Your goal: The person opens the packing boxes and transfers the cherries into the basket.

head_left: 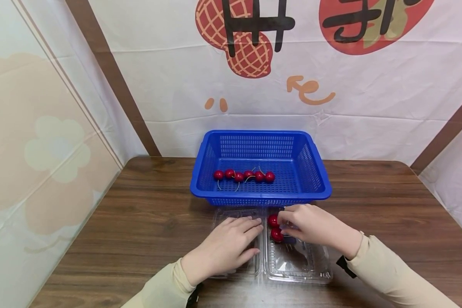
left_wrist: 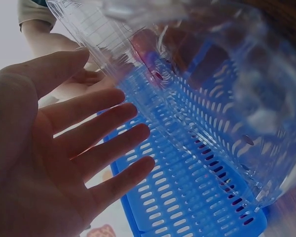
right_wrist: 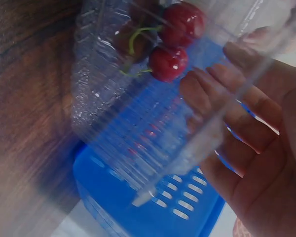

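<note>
A clear plastic clamshell box lies spread on the table, with a left half (head_left: 250, 267) and a right half (head_left: 292, 267). Two red cherries, an upper cherry (head_left: 273, 220) and a lower cherry (head_left: 276, 235), sit in the right half by its inner edge. My right hand (head_left: 309, 224) reaches into that half beside them. In the right wrist view, its bent fingertips (right_wrist: 193, 91) are close to a stemmed cherry (right_wrist: 168, 64), with nothing between thumb and fingers. My left hand (head_left: 227, 244) lies over the left half, fingers extended; contact cannot be told.
Behind the clamshell stands a blue perforated basket (head_left: 308, 164). A row of several cherries (head_left: 238, 177), some with stems, lies on its floor. The brown wooden table (head_left: 150, 231) ends at a printed cloth backdrop (head_left: 169, 85).
</note>
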The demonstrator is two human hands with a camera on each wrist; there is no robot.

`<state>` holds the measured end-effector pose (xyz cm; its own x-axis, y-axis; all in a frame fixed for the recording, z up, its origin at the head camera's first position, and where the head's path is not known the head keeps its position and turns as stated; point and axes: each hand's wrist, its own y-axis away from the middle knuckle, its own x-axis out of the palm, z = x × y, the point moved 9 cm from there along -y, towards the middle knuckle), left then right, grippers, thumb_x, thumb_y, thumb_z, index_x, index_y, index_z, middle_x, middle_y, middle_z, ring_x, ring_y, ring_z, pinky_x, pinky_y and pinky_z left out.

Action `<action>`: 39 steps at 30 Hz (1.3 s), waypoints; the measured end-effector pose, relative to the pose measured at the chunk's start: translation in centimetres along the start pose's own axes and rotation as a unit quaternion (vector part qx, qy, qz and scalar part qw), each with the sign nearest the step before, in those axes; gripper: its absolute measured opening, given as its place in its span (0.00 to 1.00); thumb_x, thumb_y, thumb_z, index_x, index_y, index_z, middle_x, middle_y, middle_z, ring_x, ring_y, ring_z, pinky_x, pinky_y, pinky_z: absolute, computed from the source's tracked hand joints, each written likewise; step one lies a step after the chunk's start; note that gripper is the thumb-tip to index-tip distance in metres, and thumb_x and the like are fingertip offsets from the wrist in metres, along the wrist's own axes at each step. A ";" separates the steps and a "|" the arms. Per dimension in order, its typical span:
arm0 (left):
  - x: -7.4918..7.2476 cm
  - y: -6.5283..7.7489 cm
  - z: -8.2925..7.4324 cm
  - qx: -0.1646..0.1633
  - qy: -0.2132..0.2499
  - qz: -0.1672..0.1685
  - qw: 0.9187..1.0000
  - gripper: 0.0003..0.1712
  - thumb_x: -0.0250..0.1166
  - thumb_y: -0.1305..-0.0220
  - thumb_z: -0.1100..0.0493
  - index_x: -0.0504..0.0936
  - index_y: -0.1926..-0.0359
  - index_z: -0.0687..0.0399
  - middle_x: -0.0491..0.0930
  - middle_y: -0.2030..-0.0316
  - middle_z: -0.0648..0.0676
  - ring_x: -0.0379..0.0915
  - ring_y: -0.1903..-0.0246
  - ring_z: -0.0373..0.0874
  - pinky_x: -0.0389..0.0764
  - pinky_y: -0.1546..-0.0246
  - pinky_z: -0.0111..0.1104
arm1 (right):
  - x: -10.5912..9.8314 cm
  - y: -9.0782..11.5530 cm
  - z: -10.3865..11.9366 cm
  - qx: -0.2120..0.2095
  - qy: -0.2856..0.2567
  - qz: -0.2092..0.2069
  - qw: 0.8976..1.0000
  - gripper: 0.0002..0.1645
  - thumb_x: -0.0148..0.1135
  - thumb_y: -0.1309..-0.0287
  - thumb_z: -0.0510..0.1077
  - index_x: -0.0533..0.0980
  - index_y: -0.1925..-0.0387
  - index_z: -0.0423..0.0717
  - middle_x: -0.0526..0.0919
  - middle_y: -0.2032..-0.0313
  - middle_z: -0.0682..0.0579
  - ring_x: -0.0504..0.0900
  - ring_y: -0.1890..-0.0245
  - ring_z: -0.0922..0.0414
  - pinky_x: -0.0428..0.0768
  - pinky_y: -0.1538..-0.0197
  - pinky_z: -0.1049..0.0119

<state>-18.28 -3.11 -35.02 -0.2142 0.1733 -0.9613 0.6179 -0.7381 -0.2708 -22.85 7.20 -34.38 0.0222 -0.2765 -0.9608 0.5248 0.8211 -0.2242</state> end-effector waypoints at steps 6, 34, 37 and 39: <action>0.0 -0.1 -0.2 0.006 -0.002 -0.002 1.000 0.28 0.57 0.40 0.44 0.76 0.44 0.54 0.75 0.44 0.53 0.68 0.44 0.49 0.74 0.49 0.45 | 0.9 -0.1 -0.5 0.015 0.001 0.024 1.000 0.09 0.65 0.50 0.49 0.79 0.68 0.50 0.83 0.72 0.56 0.80 0.72 0.62 0.81 0.69 0.66; 0.1 0.0 -0.2 0.002 -0.003 0.003 1.000 0.28 0.57 0.40 0.43 0.76 0.44 0.53 0.75 0.43 0.52 0.67 0.43 0.48 0.75 0.50 0.47 | 3.1 -0.6 -0.2 -0.002 -0.007 0.054 0.999 0.15 0.70 0.58 0.51 0.77 0.69 0.49 0.81 0.72 0.57 0.77 0.73 0.66 0.80 0.69 0.70; 0.1 0.0 -0.2 0.002 -0.003 0.003 1.000 0.28 0.57 0.40 0.43 0.76 0.44 0.53 0.75 0.44 0.52 0.67 0.43 0.48 0.75 0.50 0.47 | 3.2 -0.6 -0.1 -0.005 -0.010 0.054 0.999 0.15 0.70 0.58 0.50 0.77 0.69 0.48 0.81 0.72 0.57 0.77 0.73 0.67 0.79 0.69 0.71; 0.1 0.0 -0.2 0.002 -0.003 0.003 1.000 0.28 0.57 0.40 0.44 0.76 0.44 0.53 0.75 0.43 0.52 0.68 0.43 0.48 0.75 0.50 0.47 | 3.2 -0.6 -0.1 -0.005 -0.011 0.055 0.998 0.15 0.70 0.58 0.50 0.77 0.69 0.48 0.81 0.72 0.57 0.77 0.73 0.66 0.79 0.69 0.71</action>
<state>-18.12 -2.98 -35.10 -0.2151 0.1650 -0.9626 0.6161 -0.7418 -0.2648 -23.16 5.85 -37.38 0.0985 -0.1957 -0.9757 0.5099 0.8519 -0.1194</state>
